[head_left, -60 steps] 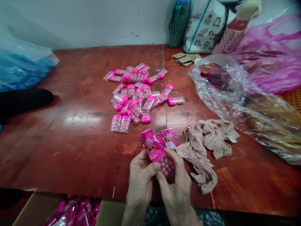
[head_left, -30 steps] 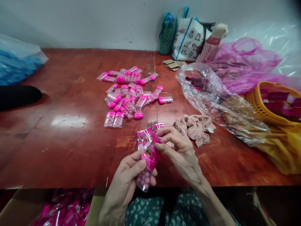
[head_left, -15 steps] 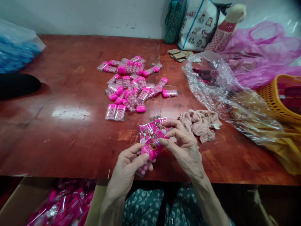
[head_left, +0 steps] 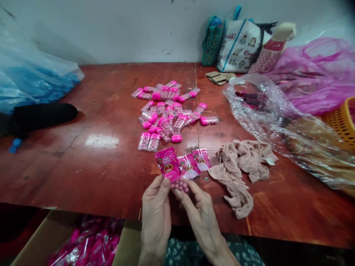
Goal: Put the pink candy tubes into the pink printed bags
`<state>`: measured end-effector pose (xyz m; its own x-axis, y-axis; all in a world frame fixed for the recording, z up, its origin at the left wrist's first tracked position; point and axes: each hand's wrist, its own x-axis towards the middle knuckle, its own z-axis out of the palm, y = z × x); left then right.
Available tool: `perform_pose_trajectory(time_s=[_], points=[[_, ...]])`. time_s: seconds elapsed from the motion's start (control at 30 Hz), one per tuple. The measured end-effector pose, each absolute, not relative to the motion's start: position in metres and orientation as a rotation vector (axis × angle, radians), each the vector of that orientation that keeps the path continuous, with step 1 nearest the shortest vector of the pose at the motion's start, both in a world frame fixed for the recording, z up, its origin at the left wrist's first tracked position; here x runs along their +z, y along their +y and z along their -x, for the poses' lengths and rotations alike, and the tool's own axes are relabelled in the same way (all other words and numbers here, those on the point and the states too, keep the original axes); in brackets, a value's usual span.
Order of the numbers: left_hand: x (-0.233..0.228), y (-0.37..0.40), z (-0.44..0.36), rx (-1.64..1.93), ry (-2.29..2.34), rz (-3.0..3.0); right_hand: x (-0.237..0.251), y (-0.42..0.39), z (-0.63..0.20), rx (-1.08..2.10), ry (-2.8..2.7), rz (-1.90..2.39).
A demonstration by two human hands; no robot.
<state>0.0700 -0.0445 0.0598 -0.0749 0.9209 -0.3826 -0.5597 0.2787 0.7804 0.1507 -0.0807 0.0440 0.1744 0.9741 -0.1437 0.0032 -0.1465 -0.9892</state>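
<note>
Just above the table's front edge, both hands hold a small clear candy box [head_left: 181, 185] of pink balls. A pink printed plastic sleeve [head_left: 167, 162] covers its upper end and stands up past the fingers. My left hand [head_left: 156, 207] pinches the left side where sleeve and box meet. The fingers of my right hand [head_left: 201, 210] are closed on the box's lower right side. Two more printed sleeves, one nearer [head_left: 189, 166] and one farther [head_left: 202, 159], lie flat behind the hands. Beyond them is a loose pile of pink-capped candy boxes [head_left: 166, 114].
A crumpled beige cloth [head_left: 241, 159] lies right of my hands. Farther right are clear plastic wrap [head_left: 266, 111], a pink bag [head_left: 307, 81] and a yellow basket [head_left: 341, 123]. At left sit a bag of blue items [head_left: 41, 85] and a black object [head_left: 46, 114]; below, a carton [head_left: 50, 236] holds pink packs.
The sleeve now sits over the box's upper end. My right hand has come down from the sleeves to the box's lower side. The view has shifted, showing more of the left.
</note>
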Motion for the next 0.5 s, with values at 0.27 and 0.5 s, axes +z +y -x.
perform_pose_trajectory(time_s=[0.27,0.5], points=[[0.057,-0.041,-0.063,1.175,0.994,-0.415,0.037,-0.091,-0.158,1.037,-1.247,1.405],[0.062,-0.042,-0.069,1.174,1.033,-0.378,0.044,-0.093,-0.16,0.915,-1.284,1.452]])
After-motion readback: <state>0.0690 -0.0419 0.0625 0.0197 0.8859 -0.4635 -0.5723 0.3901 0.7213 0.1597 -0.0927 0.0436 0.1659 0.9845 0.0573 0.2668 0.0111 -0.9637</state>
